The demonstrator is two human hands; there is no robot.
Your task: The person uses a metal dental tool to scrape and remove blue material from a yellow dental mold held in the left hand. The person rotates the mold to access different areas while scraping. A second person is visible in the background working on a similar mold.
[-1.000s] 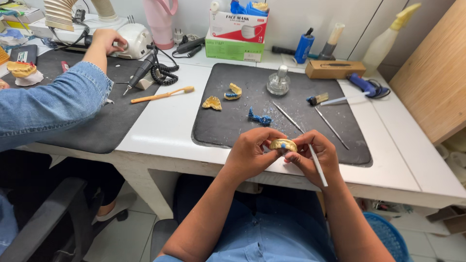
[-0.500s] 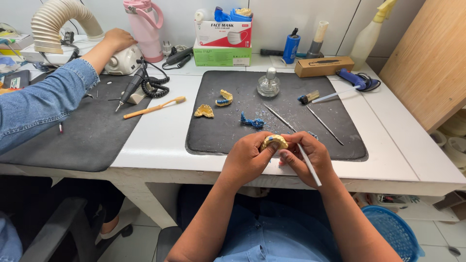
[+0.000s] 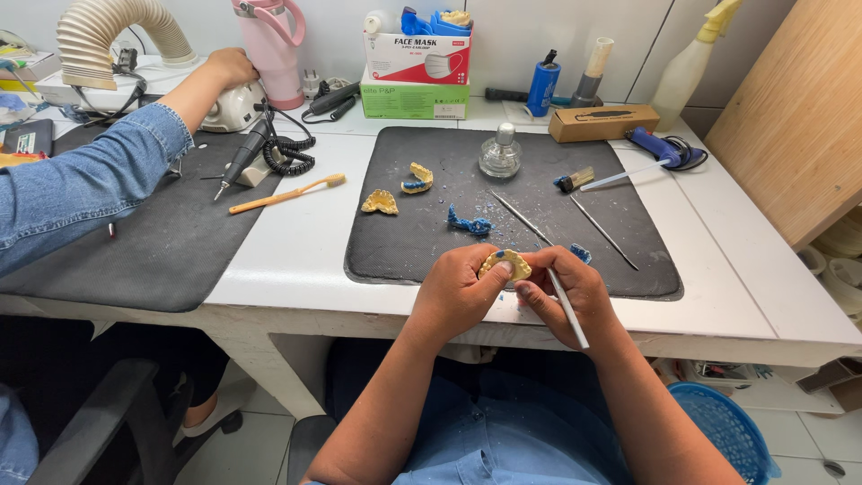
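My left hand [image 3: 460,292] grips a yellow dental cast [image 3: 505,262] with a blue spot on it, held over the front edge of the dark work mat [image 3: 422,238]. My right hand [image 3: 567,295] touches the cast from the right and holds a thin metal hand tool [image 3: 567,308], whose handle slants down toward me. Both hands are close together just above the table edge.
On the mat lie two more yellow casts [image 3: 380,202] [image 3: 417,176], blue wax bits [image 3: 470,223], metal instruments [image 3: 521,218], a glass burner [image 3: 500,153] and a brush [image 3: 575,179]. A co-worker's denim sleeve [image 3: 85,184] reaches to a white machine [image 3: 233,106] at left. Boxes and bottles line the back.
The view has shifted slightly; my hands stay together on the cast. The co-worker's hand remains on the white machine.
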